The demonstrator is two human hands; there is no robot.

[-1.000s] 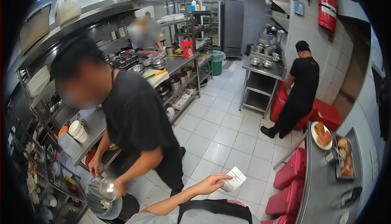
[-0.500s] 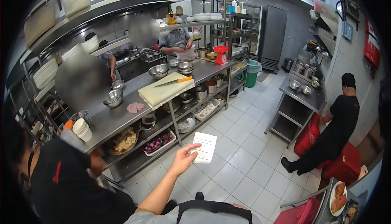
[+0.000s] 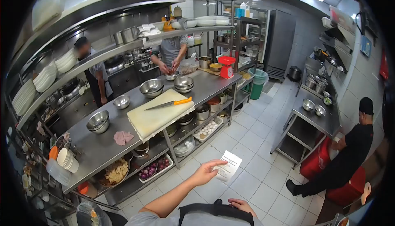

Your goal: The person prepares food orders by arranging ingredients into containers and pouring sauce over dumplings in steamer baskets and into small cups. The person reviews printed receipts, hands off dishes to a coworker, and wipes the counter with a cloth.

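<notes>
My left hand (image 3: 204, 173) is stretched out over the tiled floor, its thumb and fingers pinching a small white printed slip of paper (image 3: 228, 167). Close to my dark apron (image 3: 214, 213), at the bottom of the view, is my right hand (image 3: 242, 206); its fingers are partly spread and I see nothing in it. The steel worktable (image 3: 92, 150) stands ahead on the left. On it a knife with an orange handle (image 3: 182, 101) lies across a pale cutting board (image 3: 158, 113), beside metal bowls (image 3: 151, 87) and a pink cloth (image 3: 123, 138).
Across the worktable a person (image 3: 172, 53) handles food over a bowl, and another person (image 3: 91, 71) stands farther left. At the right a person in black (image 3: 349, 148) bends over red containers (image 3: 316, 160). A green bin (image 3: 258, 84) stands farther back.
The view has swung left along the worktable. The nearby co-worker in black has left the view. The slip, still in my left hand, appears lower and farther right, and my right hand now shows.
</notes>
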